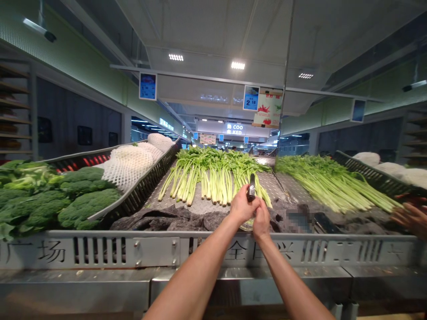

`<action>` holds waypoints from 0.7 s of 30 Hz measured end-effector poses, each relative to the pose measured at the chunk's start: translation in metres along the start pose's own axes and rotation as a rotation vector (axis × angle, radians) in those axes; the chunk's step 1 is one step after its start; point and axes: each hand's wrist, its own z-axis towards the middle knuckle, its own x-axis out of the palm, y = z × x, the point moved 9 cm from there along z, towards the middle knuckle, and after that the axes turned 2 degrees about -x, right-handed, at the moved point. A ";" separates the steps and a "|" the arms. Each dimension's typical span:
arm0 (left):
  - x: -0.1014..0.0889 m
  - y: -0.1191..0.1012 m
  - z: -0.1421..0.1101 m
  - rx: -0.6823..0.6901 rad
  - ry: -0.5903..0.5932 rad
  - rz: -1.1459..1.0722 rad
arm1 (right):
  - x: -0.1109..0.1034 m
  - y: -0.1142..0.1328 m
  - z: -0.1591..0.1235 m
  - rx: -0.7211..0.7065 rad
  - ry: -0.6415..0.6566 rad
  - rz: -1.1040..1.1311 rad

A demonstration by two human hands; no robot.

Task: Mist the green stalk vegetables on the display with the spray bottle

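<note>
Black-topped object, in both hands, celery behind

Most of the bottle is hidden by the left hand and the right hand. Both forearms are cut off by the bottom edge, and lettering on the rail is partly covered by them. The broccoli is cut by the left edge. Beside the right hand, a patch is blurred into squares. Small print on the price card cannot be read.
</note>
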 end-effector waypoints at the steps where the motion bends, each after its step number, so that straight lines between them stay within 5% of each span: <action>1: -0.001 0.000 0.000 0.001 0.000 0.005 | 0.001 0.001 0.000 0.001 -0.004 0.004; 21: -0.052 0.025 -0.002 -0.054 -0.063 0.082 | 0.058 0.011 -0.012 0.044 0.044 0.092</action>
